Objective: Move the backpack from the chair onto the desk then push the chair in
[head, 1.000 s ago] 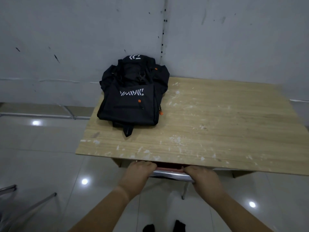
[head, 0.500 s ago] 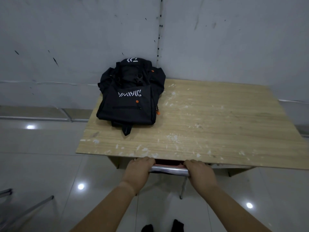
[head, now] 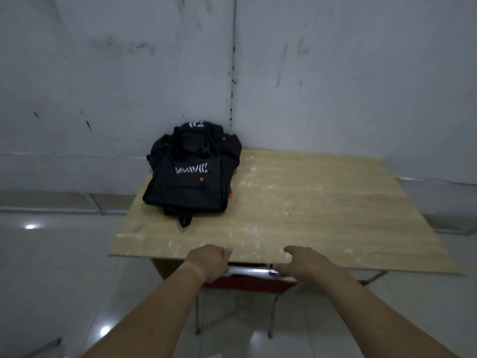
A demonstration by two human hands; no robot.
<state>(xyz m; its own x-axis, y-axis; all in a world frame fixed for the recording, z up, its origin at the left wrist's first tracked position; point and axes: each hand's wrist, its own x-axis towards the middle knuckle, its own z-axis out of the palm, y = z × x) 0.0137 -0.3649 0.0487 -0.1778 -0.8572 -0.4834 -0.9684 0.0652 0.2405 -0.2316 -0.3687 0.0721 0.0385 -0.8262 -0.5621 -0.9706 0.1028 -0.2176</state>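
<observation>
The black backpack (head: 191,174) with white lettering and orange zip pulls lies flat on the far left corner of the wooden desk (head: 322,208), against the wall. The chair (head: 250,281), with a red back and a silver top rail, stands tucked under the desk's near edge; only its back and thin metal legs show. My left hand (head: 209,262) is curled over the left end of the rail. My right hand (head: 305,262) lies over the right end, with its thumb stretched out above the desk edge.
A grey scuffed wall stands right behind the desk. Glossy pale floor tiles spread to the left and toward me. A metal frame part (head: 44,348) pokes in at the bottom left corner. The desk top has white paint specks.
The chair back has slid further in and now sits at the desk's near edge. Both hands moved forward with it and now overlap the desk edge. The backpack has not moved.
</observation>
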